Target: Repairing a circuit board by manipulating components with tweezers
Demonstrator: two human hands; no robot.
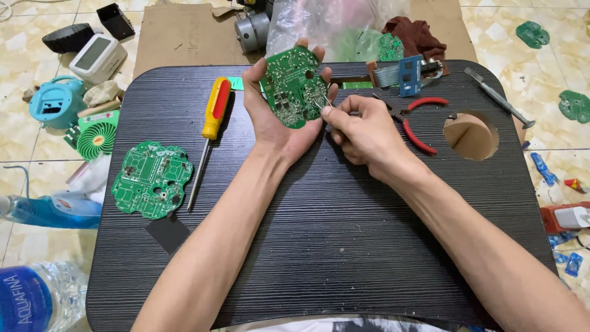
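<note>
My left hand [265,120] holds a green circuit board [293,86] upright above the black lap table [332,240], fingers wrapped around its edges. My right hand [362,132] pinches thin metal tweezers [322,102], whose tips touch the lower right part of that board. A second green circuit board [151,179] lies flat on the table's left side. Beside it lies a screwdriver [211,126] with a yellow and red handle.
Red-handled pliers [413,120] lie right of my hands, near a round hole [471,136] in the table. A grey tool [499,98], a blue module with ribbon cable [405,75], a green fan [96,136], plastic bottles [37,298] and scattered parts surround the table on the tiled floor.
</note>
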